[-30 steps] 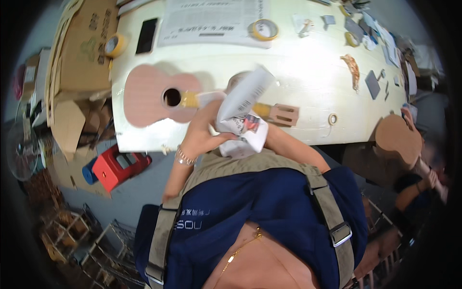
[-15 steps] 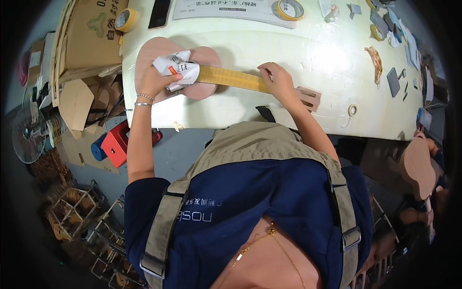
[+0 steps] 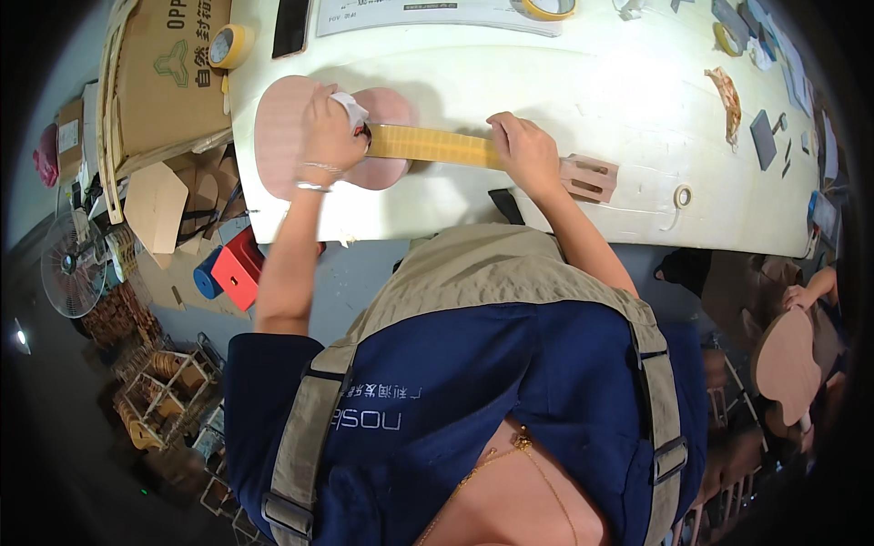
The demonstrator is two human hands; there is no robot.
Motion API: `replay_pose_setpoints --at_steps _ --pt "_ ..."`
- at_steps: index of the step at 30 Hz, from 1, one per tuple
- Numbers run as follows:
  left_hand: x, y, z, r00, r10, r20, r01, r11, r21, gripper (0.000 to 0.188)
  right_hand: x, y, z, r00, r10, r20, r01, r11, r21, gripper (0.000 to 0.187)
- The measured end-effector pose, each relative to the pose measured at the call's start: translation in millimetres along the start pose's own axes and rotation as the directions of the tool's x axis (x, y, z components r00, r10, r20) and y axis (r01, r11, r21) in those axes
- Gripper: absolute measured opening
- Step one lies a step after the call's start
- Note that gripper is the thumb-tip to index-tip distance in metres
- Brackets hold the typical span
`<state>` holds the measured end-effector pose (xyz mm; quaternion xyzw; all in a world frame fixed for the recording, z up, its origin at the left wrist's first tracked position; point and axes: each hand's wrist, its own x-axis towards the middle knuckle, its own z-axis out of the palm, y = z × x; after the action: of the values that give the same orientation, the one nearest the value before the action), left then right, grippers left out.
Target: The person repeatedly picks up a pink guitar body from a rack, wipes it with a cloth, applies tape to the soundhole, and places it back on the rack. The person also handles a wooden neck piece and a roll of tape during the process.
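An unfinished, pale pinkish wooden ukulele [image 3: 278, 136] lies face up on the table, its body to the left and its slotted headstock [image 3: 592, 178] to the right. Yellow masking tape [image 3: 428, 144] covers the fretboard. Over the sound hole, my left hand [image 3: 332, 136] closes on a crumpled piece of printed newspaper [image 3: 351, 111]; most of the sheet is hidden by the hand or inside the hole. Close to the headstock, my right hand [image 3: 528, 156] wraps round the neck, fingers on top.
A printed sheet [image 3: 437, 18], a phone [image 3: 290, 25] and rolls of yellow tape [image 3: 230, 45] lie along the table's far side. Sanding blocks [image 3: 763, 136] and a small tape roll [image 3: 682, 196] are at right. A cardboard box [image 3: 173, 73] stands left; another person holds a wooden body [image 3: 785, 364].
My left hand has moved right and over the sound hole, and much less of the newspaper shows. My right hand stays on the neck, its fingers now lower around it.
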<state>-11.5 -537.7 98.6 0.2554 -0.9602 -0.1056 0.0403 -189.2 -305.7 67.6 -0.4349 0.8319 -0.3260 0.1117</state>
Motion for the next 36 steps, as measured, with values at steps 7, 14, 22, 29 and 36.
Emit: replay_pose_setpoints --at_steps 7,14,22,29,36 --pt "22 -84 -27 0.950 0.175 0.258 -0.069 0.925 -0.373 0.100 -2 0 2 1.000 -0.009 -0.030 0.009 1.000 0.007 0.008" --pt "24 -25 3 0.958 0.123 0.261 -0.173 0.969 0.177 0.107 -2 1 4 0.998 0.022 -0.060 -0.026 0.998 -0.060 0.005" --pt "-5 -19 -41 0.921 0.371 0.118 -0.329 0.903 -0.276 0.066 -1 2 2 0.991 -0.063 -0.121 0.062 0.998 -0.016 0.005" --pt "-49 -2 -19 0.953 0.282 0.108 -0.235 0.918 -0.319 0.037 -5 1 3 0.992 -0.074 -0.101 0.072 0.997 -0.029 0.005" --pt "-29 -19 -17 0.990 -0.070 -0.124 -0.036 0.718 -0.695 0.023 -8 5 0 0.969 -0.116 -0.216 0.140 0.985 0.097 0.008"
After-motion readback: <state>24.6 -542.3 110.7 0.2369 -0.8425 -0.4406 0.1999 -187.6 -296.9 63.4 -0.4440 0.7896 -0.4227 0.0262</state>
